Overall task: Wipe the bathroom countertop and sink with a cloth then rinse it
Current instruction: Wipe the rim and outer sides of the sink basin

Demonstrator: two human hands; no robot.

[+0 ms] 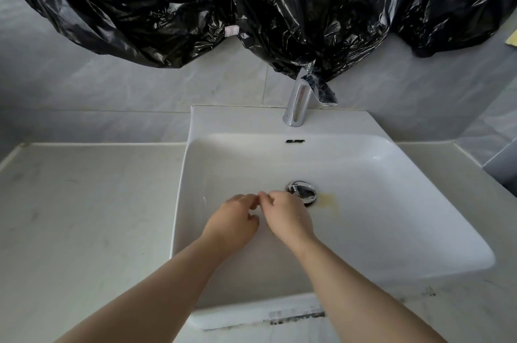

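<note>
A white square sink (391, 203) sits in a pale marble countertop (84, 217). Both my hands hang over the basin, just left of the chrome drain plug (303, 192). My left hand (232, 224) and my right hand (288, 217) have their fingers curled, fingertips nearly touching each other. Neither hand holds anything that I can see. No cloth is in view. A yellowish stain (330, 200) lies on the basin floor just right of the drain. The chrome tap (298, 103) stands at the back rim, with no water running.
Crinkled black plastic sheeting (251, 7) hangs across the wall above the tap and touches its top. Grey tiles (112, 96) form the back wall. Dark grime (296, 317) marks the sink's front edge seam. A yellow scrap (512, 39) shows at the far right edge.
</note>
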